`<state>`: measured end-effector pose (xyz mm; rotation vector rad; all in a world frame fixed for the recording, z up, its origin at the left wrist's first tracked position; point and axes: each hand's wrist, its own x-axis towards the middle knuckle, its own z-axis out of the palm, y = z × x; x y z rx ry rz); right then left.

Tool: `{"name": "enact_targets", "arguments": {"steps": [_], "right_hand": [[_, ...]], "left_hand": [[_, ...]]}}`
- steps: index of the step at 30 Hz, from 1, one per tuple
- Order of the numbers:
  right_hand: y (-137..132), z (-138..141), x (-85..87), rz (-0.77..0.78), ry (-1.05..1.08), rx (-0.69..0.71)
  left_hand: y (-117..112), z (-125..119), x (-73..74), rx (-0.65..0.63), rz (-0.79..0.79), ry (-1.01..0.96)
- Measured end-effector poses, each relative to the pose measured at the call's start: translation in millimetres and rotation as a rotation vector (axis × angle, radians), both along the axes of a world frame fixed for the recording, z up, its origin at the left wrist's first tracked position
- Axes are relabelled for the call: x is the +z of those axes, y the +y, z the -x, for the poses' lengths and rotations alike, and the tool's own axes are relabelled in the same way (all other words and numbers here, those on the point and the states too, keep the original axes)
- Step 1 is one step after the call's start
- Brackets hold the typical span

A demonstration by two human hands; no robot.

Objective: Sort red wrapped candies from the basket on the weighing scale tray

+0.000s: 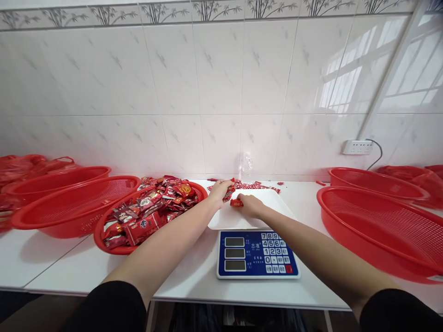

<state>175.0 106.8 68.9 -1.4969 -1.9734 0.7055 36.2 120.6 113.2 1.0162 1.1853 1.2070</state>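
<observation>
A red packet (229, 192) sits clamped in your left hand (219, 192), another packet (236, 203) pinched in your right hand (251, 205), both over the white tray (223, 222) of the scale (255, 259), apparently mid-handling, and setting either down calls for a loosened grip.

The left hand (218, 191) is covering part of a red packet (229, 194), the right hand (252, 206) is hiding one end of a second packet (236, 203), and the left forearm (169, 246) is obscuring the near right side of the filled basket (119, 249). The frame is cropping both black sleeves (107, 306) below, the red bags (17, 168) at far left and the front right-hand basket (408, 263). Small characters on the scale (258, 253) are appearing too fine to read, and dark items (197, 318) beneath the table (194, 286) are losing their outlines in shadow.
</observation>
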Motion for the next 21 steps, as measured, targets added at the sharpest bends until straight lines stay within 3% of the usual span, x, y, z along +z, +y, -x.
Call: {"name": "enact_targets", "arguments": {"steps": [6, 16, 21], "right_hand": [[4.7, 4.0, 1.2, -0.026, -0.018, -0.056], [-20.6, 8.1, 29.8, -0.159, 0.208, 0.041], [-31.8, 16.0, 44.5, -0.221, 0.280, 0.091]], "left_hand": [[-11.9, 6.5, -5.6, -0.018, 0.041, -0.039], [-27.6, -6.1, -3.0, -0.287, 0.197, -0.106], [-33.0, -3.4, 8.0, -0.239, 0.081, -0.169]]}}
